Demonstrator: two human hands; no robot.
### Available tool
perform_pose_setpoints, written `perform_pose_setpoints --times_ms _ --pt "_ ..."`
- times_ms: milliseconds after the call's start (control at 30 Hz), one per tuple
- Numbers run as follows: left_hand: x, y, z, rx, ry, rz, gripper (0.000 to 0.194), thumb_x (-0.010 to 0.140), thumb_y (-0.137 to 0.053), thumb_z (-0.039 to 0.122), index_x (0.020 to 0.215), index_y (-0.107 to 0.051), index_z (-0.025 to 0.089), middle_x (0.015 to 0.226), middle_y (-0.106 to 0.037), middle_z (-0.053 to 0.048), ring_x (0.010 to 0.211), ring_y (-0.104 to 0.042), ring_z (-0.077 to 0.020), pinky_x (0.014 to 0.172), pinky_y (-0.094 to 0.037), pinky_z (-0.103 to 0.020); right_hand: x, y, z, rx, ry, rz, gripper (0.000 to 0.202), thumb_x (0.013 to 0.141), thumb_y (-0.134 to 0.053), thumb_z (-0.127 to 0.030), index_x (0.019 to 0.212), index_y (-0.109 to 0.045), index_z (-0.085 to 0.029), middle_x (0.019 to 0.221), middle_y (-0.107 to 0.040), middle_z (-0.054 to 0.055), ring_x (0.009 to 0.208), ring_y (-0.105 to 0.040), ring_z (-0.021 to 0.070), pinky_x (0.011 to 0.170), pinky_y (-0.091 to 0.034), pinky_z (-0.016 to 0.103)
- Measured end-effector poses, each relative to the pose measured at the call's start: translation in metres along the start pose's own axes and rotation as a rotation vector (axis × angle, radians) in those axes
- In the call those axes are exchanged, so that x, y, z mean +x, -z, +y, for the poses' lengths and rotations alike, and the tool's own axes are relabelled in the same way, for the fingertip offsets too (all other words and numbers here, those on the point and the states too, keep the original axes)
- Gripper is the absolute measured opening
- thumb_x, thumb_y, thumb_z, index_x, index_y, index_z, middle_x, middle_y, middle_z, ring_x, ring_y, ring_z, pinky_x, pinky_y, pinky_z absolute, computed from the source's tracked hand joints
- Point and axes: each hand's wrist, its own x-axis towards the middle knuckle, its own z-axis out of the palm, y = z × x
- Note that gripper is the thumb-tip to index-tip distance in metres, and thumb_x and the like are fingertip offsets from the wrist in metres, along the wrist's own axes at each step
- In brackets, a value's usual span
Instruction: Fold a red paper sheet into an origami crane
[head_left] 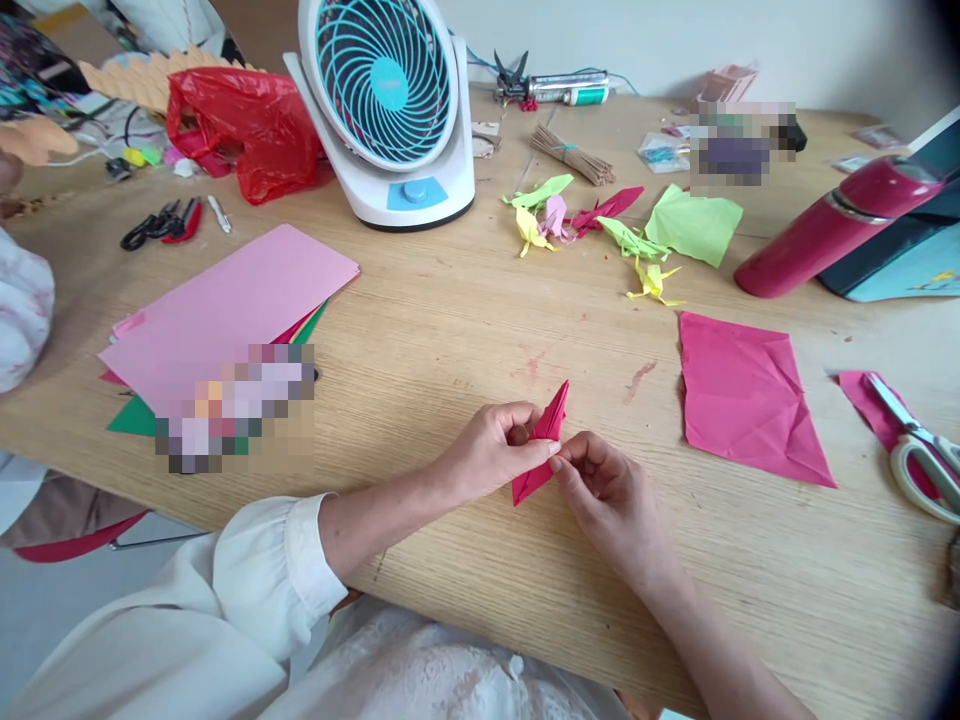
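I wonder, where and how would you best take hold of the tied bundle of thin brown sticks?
I would grip the bundle around its middle, beside the blue-green tie, coming from above with the fingers closing across its long sides. It lies flat, long and narrow, and the tie should hold the sticks together better there than at their loose ends.

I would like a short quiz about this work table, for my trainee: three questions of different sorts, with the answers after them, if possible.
1. What does the left hand hold?
a) a yellow paper crane
b) a folded red paper piece
c) a white pen
2. True or false: the white-handled scissors lie on the left of the desk fan.
3. Fill in: the desk fan stands between the red plastic ____ and the tied bundle of thin brown sticks.
Key: 1 b; 2 false; 3 bag.
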Motion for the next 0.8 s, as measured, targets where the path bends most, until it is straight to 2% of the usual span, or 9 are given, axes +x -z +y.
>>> perform_pose_setpoints --times_ms 167,367,533,700,800 --pt "-0.0031 -0.0061 0.0046 -0.117 -0.016 0.026 0.023 0.081 -0.066 0.034 0.073 -0.053 0.016 0.066 -0.044 0.005 0.061 -0.037 -0.0086 0.056 -0.029 -0.023 -0.0007 -0.0024 -0.0008 0.086 0.018 0.003 0.019 0.091 -0.065 -0.035 0.079 -0.061 -0.020 0.070 -0.059 -0.001 0.063 -0.052 0.0129 0.058 -0.040 0.025" --pt "0.0010 -0.0005 0.0034 -0.083 0.016 -0.069 0.029 0.081 -0.071 0.041 0.078 -0.057 0.016 0.066 -0.041 0.006 0.061 -0.035 -0.0088 0.057 -0.028 -0.023 0.0009 0.0009 0.0003 -0.024 0.015 0.026 0.019 0.091 -0.064 -0.032 0.078 -0.059 -0.020 0.071 -0.057 -0.001 0.063 -0.049 0.0124 0.058 -0.038 0.025" --pt "0.0019 0.0010 0.0039 -0.050 -0.043 0.011 0.030 0.080 -0.072 0.037 0.070 -0.053 0.016 0.068 -0.041 0.005 0.064 -0.037 -0.0095 0.060 -0.030 -0.024 -0.0004 -0.0002 -0.0005 -0.024 0.022 -0.016 0.020 0.091 -0.065 -0.033 0.077 -0.059 -0.020 0.070 -0.058 0.000 0.063 -0.051 0.0131 0.058 -0.039 0.025" --pt "-0.0022 -0.0046 0.0064 -0.205 -0.038 0.043 0.032 0.080 -0.072 0.038 0.072 -0.050 0.017 0.067 -0.043 0.005 0.064 -0.039 -0.0090 0.062 -0.033 -0.023 0.0004 -0.0043 0.0007 0.080 0.010 -0.111 0.018 0.089 -0.068 -0.038 0.091 -0.063 -0.021 0.082 -0.064 0.003 0.073 -0.057 0.0165 0.065 -0.045 0.027" --pt "-0.0036 -0.0077 0.0046 -0.214 -0.027 0.041 0.034 0.080 -0.074 0.042 0.075 -0.053 0.016 0.068 -0.049 0.004 0.064 -0.043 -0.0095 0.061 -0.034 -0.023 0.0011 -0.0074 0.0019 0.069 -0.011 -0.099 0.025 0.090 -0.067 -0.040 0.078 -0.058 -0.020 0.073 -0.058 0.000 0.064 -0.049 0.0136 0.059 -0.040 0.026"
